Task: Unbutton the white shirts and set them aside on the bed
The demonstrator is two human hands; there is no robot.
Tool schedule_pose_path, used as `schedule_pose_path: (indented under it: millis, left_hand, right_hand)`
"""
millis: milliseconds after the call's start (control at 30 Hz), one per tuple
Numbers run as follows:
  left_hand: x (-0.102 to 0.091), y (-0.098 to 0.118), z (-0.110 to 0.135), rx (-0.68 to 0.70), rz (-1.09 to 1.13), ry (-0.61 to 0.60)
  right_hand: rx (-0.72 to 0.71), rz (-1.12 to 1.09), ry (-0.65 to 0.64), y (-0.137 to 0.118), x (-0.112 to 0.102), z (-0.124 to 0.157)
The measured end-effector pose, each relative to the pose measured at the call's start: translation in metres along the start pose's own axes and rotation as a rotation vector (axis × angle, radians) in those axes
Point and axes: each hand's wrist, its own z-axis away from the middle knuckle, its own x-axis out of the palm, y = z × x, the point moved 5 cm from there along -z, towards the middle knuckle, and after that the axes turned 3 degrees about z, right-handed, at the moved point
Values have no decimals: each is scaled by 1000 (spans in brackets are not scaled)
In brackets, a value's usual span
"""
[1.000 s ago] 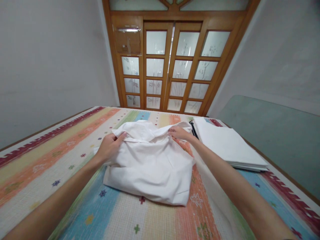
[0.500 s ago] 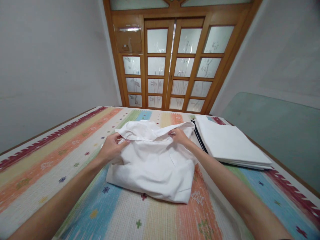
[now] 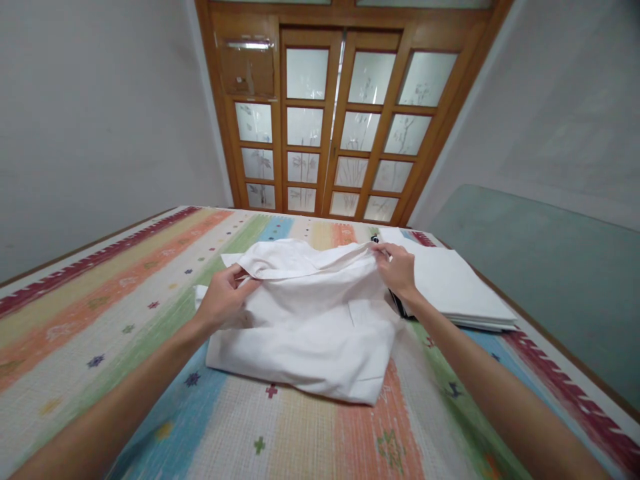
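Observation:
A crumpled white garment (image 3: pixel 310 313) lies on the striped tablecloth in front of me, its far part bunched into a raised edge between my hands. A small flap or pocket edge shows on its right side; whether it is a shirt I cannot tell. My left hand (image 3: pixel 226 293) pinches the upper left of this edge between thumb and fingers. At the upper right end, my right hand (image 3: pixel 397 267) grips the same edge, holding it stretched. Folds of fabric hide some fingertips. The near edge of the garment rests flat on the tablecloth.
Right of the garment sits a stack of folded white cloth (image 3: pixel 460 283), with a black strap or cord (image 3: pixel 400 307) along its left side. The tablecloth (image 3: pixel 150 287) has coloured stripes. Beyond the table stand wooden glass-paned doors (image 3: pixel 325 133); a pale green panel (image 3: pixel 545 273) leans at right.
My right hand has slid right along the raised edge to its corner, pulling the edge straighter. My left hand keeps its hold. The view has shifted slightly.

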Motion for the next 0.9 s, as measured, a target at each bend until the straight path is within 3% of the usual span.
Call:
schedule_pose_path:
  millis: [100, 167, 233, 367, 533, 700, 900]
  left_hand:
    - [8, -3, 6, -35, 31, -5]
    - [14, -2, 10, -50, 44, -19]
    - [20, 1, 15, -42, 47, -50]
    - [33, 15, 24, 41, -100, -148]
    - [45, 33, 36, 253, -403, -198]
    - [52, 41, 43, 401, -497, -195]
    - [66, 40, 47, 444, -530, -363]
  right_hand:
    - [-9, 145, -236, -4, 1, 9]
    - [-62, 189, -326, -16, 0, 18]
    - [-148, 119, -330, -37, -5, 27]
    - [-429, -250, -369, -100, -17, 48]
    - [-619, -269, -447, -154, -18, 76]
    - [-622, -173, -454, -167, -10, 87]
    - [-555, -226, -479, -162, -9, 83]
